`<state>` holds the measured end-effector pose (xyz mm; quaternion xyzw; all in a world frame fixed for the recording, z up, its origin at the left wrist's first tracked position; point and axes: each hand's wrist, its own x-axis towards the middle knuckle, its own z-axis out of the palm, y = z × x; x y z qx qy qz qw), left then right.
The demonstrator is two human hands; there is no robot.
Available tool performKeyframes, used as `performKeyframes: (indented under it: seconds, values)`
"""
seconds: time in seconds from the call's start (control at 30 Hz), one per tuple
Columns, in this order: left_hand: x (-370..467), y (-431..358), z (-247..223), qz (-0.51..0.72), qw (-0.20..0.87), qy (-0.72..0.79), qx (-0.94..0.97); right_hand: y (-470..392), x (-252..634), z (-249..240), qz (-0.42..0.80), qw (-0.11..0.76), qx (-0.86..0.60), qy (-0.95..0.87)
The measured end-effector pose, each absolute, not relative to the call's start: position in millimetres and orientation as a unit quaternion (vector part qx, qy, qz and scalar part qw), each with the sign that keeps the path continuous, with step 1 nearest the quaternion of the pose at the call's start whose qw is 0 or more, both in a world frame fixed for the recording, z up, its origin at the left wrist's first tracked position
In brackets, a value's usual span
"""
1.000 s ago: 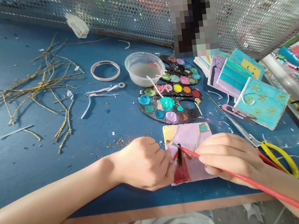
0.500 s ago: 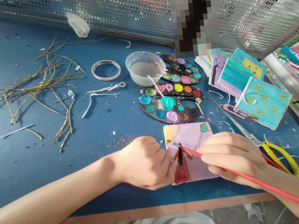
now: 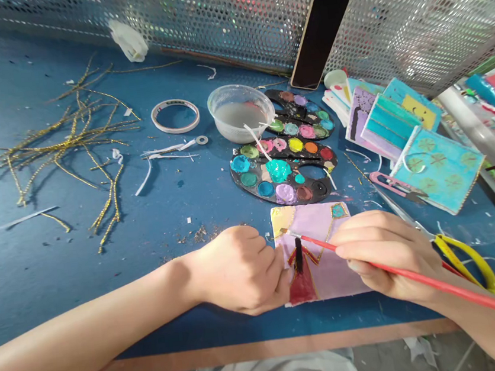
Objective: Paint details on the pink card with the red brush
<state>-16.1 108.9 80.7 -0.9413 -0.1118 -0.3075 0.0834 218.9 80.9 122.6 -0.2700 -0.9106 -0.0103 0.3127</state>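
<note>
My right hand (image 3: 384, 253) pinches a red-handled paintbrush (image 3: 321, 244), its bristles over the yellow corner patch of a small lilac painting (image 3: 338, 276). A figure in a dark red dress with gold outlines and a teal diamond show on the painting. My left hand (image 3: 248, 269) is curled, knuckles up, against the painting's left edge; its fingertips are hidden, so whether it grips the edge cannot be made out. Just beyond the painting lies a black palette (image 3: 252, 188) of many colours, with a second palette (image 3: 328, 126) behind it.
Behind the palettes are a plastic bowl (image 3: 239, 115) of cloudy water and a tape roll (image 3: 176, 116). Gold cords (image 3: 59, 144) lie left. Painted cards (image 3: 437, 170), yellow-handled scissors (image 3: 466, 262) and a pink cutter (image 3: 397, 186) sit right. A phone (image 3: 320, 37) leans on a metal mesh.
The brush tip has shifted slightly right and up across the yellow corner, and my right hand has moved a little right with it. My left hand has stayed where it was.
</note>
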Motion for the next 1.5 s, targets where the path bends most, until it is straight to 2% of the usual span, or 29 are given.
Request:
performKeyframes:
  seconds: [0.97,1.5]
  values:
    - [-16.3,107.8,82.2,-0.306,0.082,-0.110,-0.942,83.3,219.1,123.8,0.020,0.304,-0.289,-0.907]
    - [-17.4,108.0,84.0,-0.299,0.085,-0.104,-0.945,85.1,217.9,119.6,0.021,0.344,-0.305,-0.888]
